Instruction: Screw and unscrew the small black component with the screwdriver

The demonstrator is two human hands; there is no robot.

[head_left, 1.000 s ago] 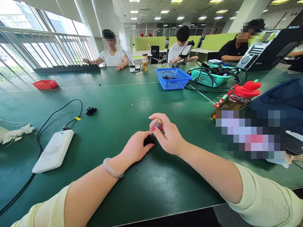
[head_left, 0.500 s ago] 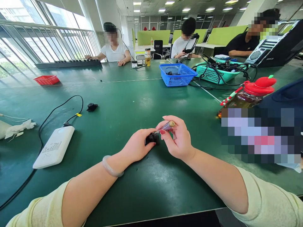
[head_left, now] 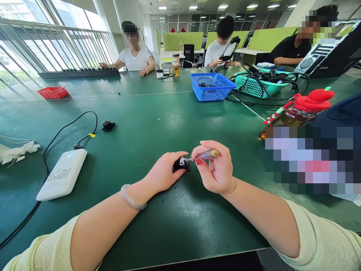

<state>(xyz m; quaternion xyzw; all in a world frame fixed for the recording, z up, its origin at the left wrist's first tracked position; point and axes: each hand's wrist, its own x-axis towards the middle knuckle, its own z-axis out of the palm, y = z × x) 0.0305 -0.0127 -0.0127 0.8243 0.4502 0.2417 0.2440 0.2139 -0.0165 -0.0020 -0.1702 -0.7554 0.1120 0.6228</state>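
Observation:
My left hand (head_left: 165, 171) steadies a small black part (head_left: 177, 166) on the green table (head_left: 135, 150), with thumb and fingers at either side of it. A light, greyish piece shows on top of the part; its details are too small to make out. Pinched in my right hand (head_left: 216, 169) is a screwdriver (head_left: 207, 154) with a purplish see-through handle and a tan end. It lies at a low slant, and its thin tip reaches the part between my left fingers.
Left of my hands lie a white power bank (head_left: 62, 175) with a black cable and a small black piece (head_left: 108, 125). Farther off are a red tray (head_left: 52, 92), a blue basket (head_left: 213, 90) and a green basket (head_left: 261, 90) of cables. A red-lidded bottle (head_left: 299, 109) stands right. Several people sit beyond.
My right hand has shifted slightly right, and the screwdriver has swung lower, its handle end now farther right. More of the part's light top shows. My left hand stays on the part.

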